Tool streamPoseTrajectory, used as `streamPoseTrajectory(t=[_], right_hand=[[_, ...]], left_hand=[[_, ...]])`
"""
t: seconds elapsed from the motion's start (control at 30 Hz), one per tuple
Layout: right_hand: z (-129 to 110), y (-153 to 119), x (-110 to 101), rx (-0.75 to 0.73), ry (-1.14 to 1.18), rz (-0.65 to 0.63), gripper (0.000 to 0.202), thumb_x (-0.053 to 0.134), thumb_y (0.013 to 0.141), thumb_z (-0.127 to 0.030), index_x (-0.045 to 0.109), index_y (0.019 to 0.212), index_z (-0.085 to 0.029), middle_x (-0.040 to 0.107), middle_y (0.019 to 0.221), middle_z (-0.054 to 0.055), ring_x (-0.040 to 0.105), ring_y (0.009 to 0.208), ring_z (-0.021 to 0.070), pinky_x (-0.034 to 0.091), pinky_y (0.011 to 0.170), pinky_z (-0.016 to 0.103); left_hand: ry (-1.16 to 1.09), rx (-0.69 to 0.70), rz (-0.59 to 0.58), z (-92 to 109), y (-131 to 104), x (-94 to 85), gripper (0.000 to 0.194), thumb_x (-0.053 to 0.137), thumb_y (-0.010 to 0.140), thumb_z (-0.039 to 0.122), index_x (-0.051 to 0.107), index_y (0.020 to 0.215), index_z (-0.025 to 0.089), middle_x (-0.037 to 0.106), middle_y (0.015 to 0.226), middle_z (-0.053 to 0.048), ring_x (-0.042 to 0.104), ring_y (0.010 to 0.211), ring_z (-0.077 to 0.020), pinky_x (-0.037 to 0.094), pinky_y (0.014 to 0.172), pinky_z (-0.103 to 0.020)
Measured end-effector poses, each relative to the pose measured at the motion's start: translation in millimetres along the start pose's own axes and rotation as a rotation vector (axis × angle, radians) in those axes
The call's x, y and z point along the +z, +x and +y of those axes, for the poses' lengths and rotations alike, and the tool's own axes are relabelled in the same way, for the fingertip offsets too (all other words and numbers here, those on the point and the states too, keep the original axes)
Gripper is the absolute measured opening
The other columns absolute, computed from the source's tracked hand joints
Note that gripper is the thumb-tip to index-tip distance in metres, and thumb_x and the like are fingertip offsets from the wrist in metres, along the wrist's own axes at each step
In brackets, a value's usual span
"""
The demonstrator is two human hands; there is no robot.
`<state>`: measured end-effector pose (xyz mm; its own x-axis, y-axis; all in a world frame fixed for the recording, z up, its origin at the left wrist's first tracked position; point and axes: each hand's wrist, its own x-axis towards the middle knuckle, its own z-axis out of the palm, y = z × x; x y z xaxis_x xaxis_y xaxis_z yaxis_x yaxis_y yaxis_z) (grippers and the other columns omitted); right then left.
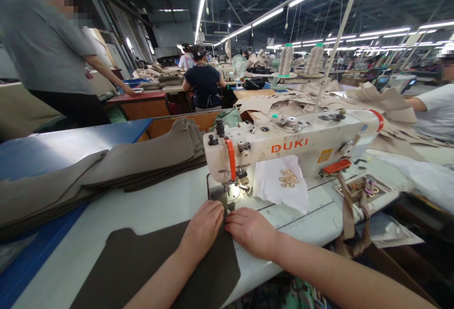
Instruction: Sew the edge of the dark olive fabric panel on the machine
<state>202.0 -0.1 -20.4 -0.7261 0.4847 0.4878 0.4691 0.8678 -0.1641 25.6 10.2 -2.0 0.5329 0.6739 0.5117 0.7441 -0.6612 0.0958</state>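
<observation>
Left hand (204, 226) lay flat, fingers loosely curled, pressing on the dark fabric piece (142, 266); right hand (250, 230) did the same just beside it, knuckles up, fingertips touching the cloth edge. Neither hand gripped anything, both just pushed down. Fabric was spread on the white table (117, 207), its far corner right at the needle (230, 188) of the sewing machine (291, 145), lit by the machine's lamp. Behind the needle, under the machine arm, a white cloth (273, 183) w/ small gold rings (289, 178) on it. Left of the machine, a stack of tan cut pieces (106, 167) partly on a blue table (53, 145). Further back: a person in a grey shirt (42, 48) standing at left, a seated worker in a dark top (204, 84), two thread cones (300, 58), more tan pieces (372, 98) piled at right.
</observation>
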Motion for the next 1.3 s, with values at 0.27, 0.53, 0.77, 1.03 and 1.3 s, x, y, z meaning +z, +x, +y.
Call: streamPoseTrajectory(t=[0.27,0.53,0.77,1.03,1.3], right_hand=[[-4,5,-10,0.085,-0.034,-0.023,0.012,0.052,0.089,-0.016,0.063,0.095,-0.013,0.064,0.105,0.009,0.057,0.098,0.0198,0.046,0.089,0.032],[1,12,-9,0.075,-0.088,-0.108,0.013,0.054,0.089,-0.016,0.060,0.100,-0.012,0.063,0.102,0.008,0.055,0.096,0.0199,0.045,0.090,0.032],[11,15,-13,0.005,-0.160,-0.153,0.007,0.055,0.090,-0.017,0.060,0.093,-0.013,0.062,0.095,0.006,0.054,0.091,0.0194,0.045,0.084,0.033],[29,20,-13,0.063,-0.154,-0.133,0.008,0.057,0.088,-0.017,0.061,0.092,-0.012,0.063,0.096,0.006,0.055,0.091,0.0196,0.045,0.085,0.031],[34,25,-12,0.137,-0.120,-0.113,0.008,0.057,0.088,-0.016,0.063,0.092,-0.012,0.065,0.100,0.008,0.057,0.093,0.0203,0.047,0.080,0.032]], left_hand=[[-0.019,-0.007,-0.001,0,-2,-2.3,0.022,0.041,0.087,0.007,0.057,0.077,0.018,0.064,0.078,-0.004,0.060,0.075,-0.0185,0.053,0.073,-0.033],[-0.071,-0.021,0.044,0,-6,-1.3,0.026,0.035,0.091,0.011,0.059,0.081,0.017,0.065,0.081,-0.006,0.061,0.078,-0.0184,0.055,0.073,-0.033],[-0.091,-0.041,0.047,-2,-1,1.2,0.024,0.039,0.088,0.010,0.061,0.081,0.018,0.066,0.081,-0.005,0.062,0.077,-0.0176,0.056,0.073,-0.032],[-0.113,-0.045,0.064,-13,17,15.4,0.021,0.043,0.086,0.008,0.062,0.082,0.016,0.068,0.082,-0.007,0.063,0.079,-0.0189,0.057,0.072,-0.033],[-0.126,-0.041,0.097,-22,25,20.3,0.024,0.041,0.088,0.011,0.063,0.080,0.017,0.069,0.082,-0.006,0.064,0.078,-0.0177,0.057,0.073,-0.031]])
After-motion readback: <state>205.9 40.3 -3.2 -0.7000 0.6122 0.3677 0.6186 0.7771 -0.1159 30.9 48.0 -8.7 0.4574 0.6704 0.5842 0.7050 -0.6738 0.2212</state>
